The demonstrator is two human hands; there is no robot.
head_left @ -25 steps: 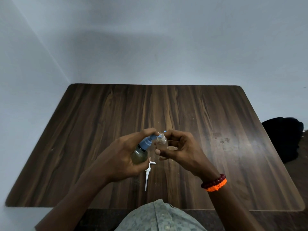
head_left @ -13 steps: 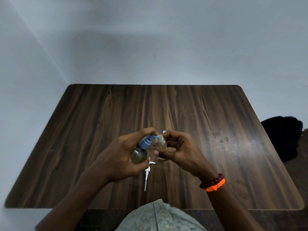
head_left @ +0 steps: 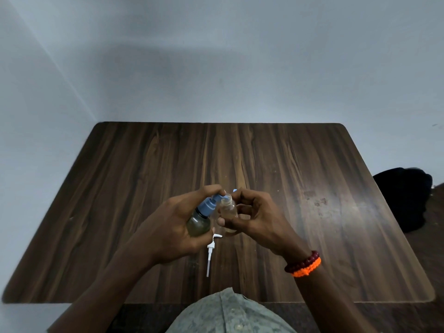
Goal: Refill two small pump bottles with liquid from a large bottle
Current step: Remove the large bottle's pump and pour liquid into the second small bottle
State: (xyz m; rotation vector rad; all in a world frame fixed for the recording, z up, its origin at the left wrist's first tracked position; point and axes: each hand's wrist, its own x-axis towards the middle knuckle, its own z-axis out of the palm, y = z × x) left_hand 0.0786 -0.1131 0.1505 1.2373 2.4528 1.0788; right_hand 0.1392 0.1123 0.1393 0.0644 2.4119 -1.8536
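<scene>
My left hand (head_left: 173, 227) grips a larger bottle (head_left: 199, 224) of greenish liquid with a blue pump top (head_left: 208, 205), tilted to the right, my index finger lying over the pump head. Its nozzle points at the open mouth of a small clear bottle (head_left: 227, 209), which my right hand (head_left: 254, 217) holds between thumb and fingers just above the table. A white pump head with its dip tube (head_left: 210, 253) lies on the wooden table (head_left: 312, 236) right below my hands. A bit of blue (head_left: 234, 190) shows behind my right fingers; what it is cannot be told.
The dark wooden table stands against a pale wall, with its near edge in front of my body. A black bundle (head_left: 406, 198) lies on the floor past the table's right edge. Faint stains (head_left: 317, 200) mark the tabletop to the right of my hands.
Both hands and the two bottles stay almost in place, shifting only slightly. The white pump head has not moved.
</scene>
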